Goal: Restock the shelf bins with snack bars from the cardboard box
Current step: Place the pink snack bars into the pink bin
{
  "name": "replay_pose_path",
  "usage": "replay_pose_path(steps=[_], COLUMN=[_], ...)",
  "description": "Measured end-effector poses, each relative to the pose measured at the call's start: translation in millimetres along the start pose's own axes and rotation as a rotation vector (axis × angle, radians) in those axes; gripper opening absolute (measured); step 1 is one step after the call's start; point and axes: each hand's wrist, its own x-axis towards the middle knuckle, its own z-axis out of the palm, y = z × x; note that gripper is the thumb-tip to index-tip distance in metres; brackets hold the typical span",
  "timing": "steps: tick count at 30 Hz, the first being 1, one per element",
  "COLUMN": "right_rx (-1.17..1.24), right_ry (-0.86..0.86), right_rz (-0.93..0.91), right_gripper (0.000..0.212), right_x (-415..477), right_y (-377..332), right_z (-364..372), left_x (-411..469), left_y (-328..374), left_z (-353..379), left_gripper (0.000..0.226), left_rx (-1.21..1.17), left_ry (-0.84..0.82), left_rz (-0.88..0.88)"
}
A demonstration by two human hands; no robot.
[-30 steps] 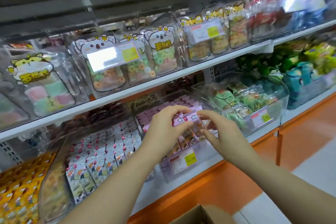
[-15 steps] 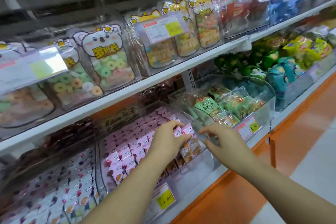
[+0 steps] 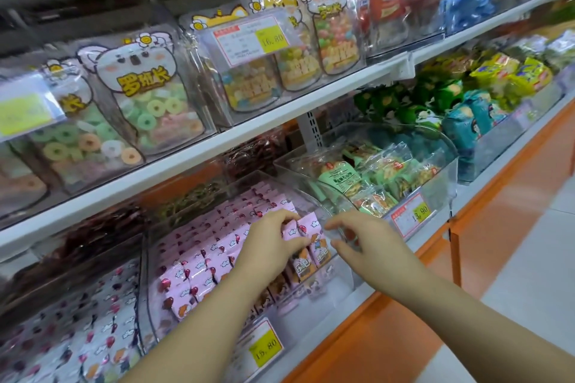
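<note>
Settling the front-right pink snack bars (image 3: 311, 227) upright into the clear bin (image 3: 314, 317) is judged to be the step in hand. These bars are pinched near their top edges by the left hand (image 3: 267, 246), whose fingers are curled over them from above. The right hand (image 3: 370, 242) is held just beside them, by the bin's right wall, with its fingers loosely curved and apart. Nothing is seen between them, and whether the clear wall is touched cannot be told. The bin is set on the lower shelf (image 3: 367, 289) and is packed with rows of like pink bars (image 3: 202, 261) behind and to the left, while bare space is left at its front. The cardboard box is not in view.

To do the step well, the pinched bars should be moved as one stack and lowered with their printed faces forward, matching the rows. The right hand could be used as a stop on the right, so that the end bar is not tipped against the wall. Only light pressure is advised, since the wrappers look thin and the contents may be crushed. Release is best made once the bases are supported. The neighbouring bin of green packets (image 3: 441, 183), close to the right hand, should not be knocked.
</note>
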Motion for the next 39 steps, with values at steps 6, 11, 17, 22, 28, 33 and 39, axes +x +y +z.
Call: replay_pose_path(steps=[6,11,17,22,28,33,39], right_rx=[0.002,0.001,0.002,0.009,0.028,0.031,0.01], right_ry=[-0.086,-0.158,-0.165,-0.173,-0.124,-0.074,-0.074], right_rz=[0.03,0.062,0.05,0.048,0.037,0.045,0.029], right_gripper=[0.024,0.029,0.03,0.03,0.026,0.024,0.026], right_x=[1,2,1,1,2,0,0], right_y=[0,-2,-1,2,2,-1,-2], right_z=[4,8,9,8,4,1,1], left_x=[-8,-6,1,-8,-17,-5,1], left_y=[-12,-10,1,-4,-1,11,7], left_z=[-12,-9,0,-15,-25,-8,-5], left_gripper=[0.034,0.032,0.026,0.023,0.024,0.025,0.026], left_rx=[-0.005,-0.015,-0.092,-0.123,-0.158,-0.066,-0.145], left_ry=[-0.033,0.05,0.169,0.241,0.173,0.115,-0.001], left_rz=[-0.018,-0.049,-0.087,-0.069,-0.021,0.05,0.023])
